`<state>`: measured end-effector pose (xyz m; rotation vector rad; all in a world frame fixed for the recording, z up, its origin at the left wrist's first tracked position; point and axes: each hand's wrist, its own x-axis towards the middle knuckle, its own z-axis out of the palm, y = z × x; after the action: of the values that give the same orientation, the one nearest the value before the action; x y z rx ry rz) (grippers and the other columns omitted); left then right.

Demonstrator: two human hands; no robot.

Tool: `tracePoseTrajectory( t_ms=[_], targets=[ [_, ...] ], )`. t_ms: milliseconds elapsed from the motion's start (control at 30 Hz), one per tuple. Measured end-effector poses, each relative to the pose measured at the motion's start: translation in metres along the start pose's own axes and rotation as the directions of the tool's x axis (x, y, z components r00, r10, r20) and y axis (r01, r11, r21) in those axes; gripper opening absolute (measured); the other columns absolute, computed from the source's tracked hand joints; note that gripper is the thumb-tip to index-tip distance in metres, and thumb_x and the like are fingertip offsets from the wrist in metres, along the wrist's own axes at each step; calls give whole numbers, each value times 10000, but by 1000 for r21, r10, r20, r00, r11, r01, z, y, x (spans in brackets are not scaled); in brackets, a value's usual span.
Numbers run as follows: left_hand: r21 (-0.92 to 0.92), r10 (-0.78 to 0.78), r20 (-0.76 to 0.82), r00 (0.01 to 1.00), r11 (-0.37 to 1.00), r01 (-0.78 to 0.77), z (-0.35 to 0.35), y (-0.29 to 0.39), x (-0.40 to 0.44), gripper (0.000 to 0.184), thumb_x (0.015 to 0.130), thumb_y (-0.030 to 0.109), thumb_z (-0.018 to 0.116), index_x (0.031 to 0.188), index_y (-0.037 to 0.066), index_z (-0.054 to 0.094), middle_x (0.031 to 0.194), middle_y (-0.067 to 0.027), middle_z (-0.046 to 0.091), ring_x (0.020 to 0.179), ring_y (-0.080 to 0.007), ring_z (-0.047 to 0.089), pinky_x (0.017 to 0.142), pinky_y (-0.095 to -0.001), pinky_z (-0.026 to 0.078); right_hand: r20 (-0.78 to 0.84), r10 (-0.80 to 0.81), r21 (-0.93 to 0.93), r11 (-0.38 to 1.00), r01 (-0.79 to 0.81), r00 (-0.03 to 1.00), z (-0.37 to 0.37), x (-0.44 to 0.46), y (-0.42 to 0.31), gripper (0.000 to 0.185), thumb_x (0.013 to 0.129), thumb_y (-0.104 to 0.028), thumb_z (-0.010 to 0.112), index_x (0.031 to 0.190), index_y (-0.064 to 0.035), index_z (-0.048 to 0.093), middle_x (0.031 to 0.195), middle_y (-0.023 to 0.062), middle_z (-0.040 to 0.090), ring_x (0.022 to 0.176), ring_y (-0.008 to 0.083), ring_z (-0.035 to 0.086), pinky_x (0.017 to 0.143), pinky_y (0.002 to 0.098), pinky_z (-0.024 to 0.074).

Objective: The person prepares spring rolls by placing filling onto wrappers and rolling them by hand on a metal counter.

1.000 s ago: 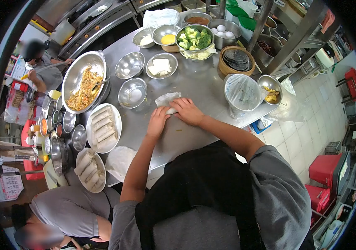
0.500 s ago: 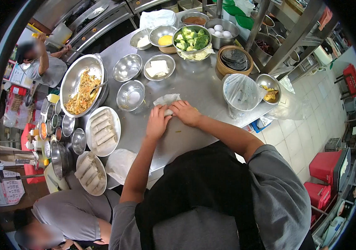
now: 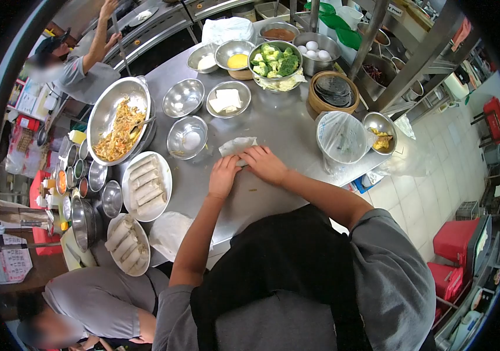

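My left hand [image 3: 222, 176] and my right hand [image 3: 265, 165] are side by side on the steel table, fingers bent over a partly rolled spring roll [image 3: 237, 145]. Its pale wrapper shows beyond my fingertips, and the rest is under my hands. To the left, one oval plate [image 3: 168, 200] carries several finished rolls, and a second plate [image 3: 144, 267] nearer me holds more. A stack of white wrappers [image 3: 160, 238] lies beside my left forearm. The large metal bowl [image 3: 93, 120] contains shredded filling [image 3: 122, 133] and a spoon.
Beyond my hands stand a small steel bowl [image 3: 186, 153], a bowl of white blocks [image 3: 225, 114], broccoli [image 3: 273, 61], eggs [image 3: 313, 50] and a bamboo steamer [image 3: 314, 107]. A plastic-covered container [image 3: 343, 137] is at the right edge. Two people are on the left.
My hands stay on the spring roll, and more of its wrapper now shows beyond my fingers. The view has shifted slightly. The person at upper left has raised an arm higher.
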<state>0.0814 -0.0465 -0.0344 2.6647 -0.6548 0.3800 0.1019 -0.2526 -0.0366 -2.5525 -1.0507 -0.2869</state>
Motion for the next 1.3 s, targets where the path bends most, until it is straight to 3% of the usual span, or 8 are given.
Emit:
tracePoseTrajectory(
  t_ms=[267, 367, 567, 667, 767, 967, 1067, 1300],
  targets=[
    [-92, -61, 32, 998, 994, 63, 3, -3, -3, 442, 856, 177, 709, 1279, 112, 598, 1235, -117, 598, 1120, -335, 584, 970, -422, 483, 15, -35, -19, 999, 35, 999, 9, -2, 12, 455, 904, -141, 501, 1354, -73, 526, 1251, 88, 542, 1213, 277, 505, 1013, 389, 435],
    [-114, -96, 23, 995, 989, 98, -5, 8, -6, 463, 862, 164, 700, 1310, 128, 593, 1227, -114, 587, 1144, -330, 566, 979, -418, 483, -9, -37, 35, 999, 38, 999, 10, -2, 14, 456, 902, -134, 543, 1353, -69, 536, 1227, 90, 556, 1188, 281, 517, 1006, 394, 442],
    [-133, -147, -26, 989, 981, 143, 2, 10, -9, 430, 855, 118, 691, 1281, 131, 628, 1221, -104, 589, 1134, -327, 561, 968, -413, 485, -158, 157, 413, 907, -79, 975, -4, 14, 32, 347, 874, -126, 667, 1220, -103, 668, 1167, 106, 590, 1165, 297, 534, 993, 405, 449],
    [-145, -185, -32, 982, 973, 178, 8, 12, -11, 416, 855, 106, 685, 1268, 136, 640, 1227, -104, 589, 1128, -324, 563, 965, -412, 485, -32, 242, 261, 939, -226, 970, -21, 24, 50, 258, 864, -148, 680, 1118, -126, 720, 1130, 111, 614, 1146, 321, 552, 959, 424, 468],
    [-156, -195, -19, 981, 969, 190, 8, 12, -10, 415, 864, 105, 677, 1275, 141, 640, 1236, -108, 588, 1135, -330, 560, 974, -415, 479, 167, 160, 322, 924, -207, 973, -9, 35, 69, 179, 836, -146, 700, 1008, -118, 739, 1061, 116, 638, 1078, 334, 585, 918, 429, 487],
    [-197, -202, -8, 979, 961, 196, 3, 15, -10, 411, 874, 90, 667, 1282, 137, 639, 1253, -118, 585, 1162, -344, 554, 998, -420, 466, 161, 50, 419, 901, -114, 986, -12, 60, 65, 84, 787, -118, 723, 842, -58, 705, 827, 116, 658, 899, 318, 638, 796, 418, 512],
    [-224, -217, 0, 976, 951, 211, 4, 14, -10, 413, 863, 70, 678, 1270, 142, 648, 1286, -112, 567, 1171, -335, 555, 1006, -415, 464, 245, 114, 473, 853, -221, 963, 3, 61, 60, 97, 784, -122, 728, 850, -61, 690, 789, 112, 673, 815, 312, 657, 718, 417, 525],
    [-276, -304, -82, 949, 922, 271, 8, 18, -10, 412, 830, 46, 713, 1216, 189, 689, 1353, -119, 530, 1230, -352, 521, 1040, -439, 442, 173, 155, 380, 901, -211, 973, 6, 53, 50, 125, 846, -166, 681, 917, -63, 682, 822, 144, 692, 757, 357, 674, 699, 439, 529]
  ],
)
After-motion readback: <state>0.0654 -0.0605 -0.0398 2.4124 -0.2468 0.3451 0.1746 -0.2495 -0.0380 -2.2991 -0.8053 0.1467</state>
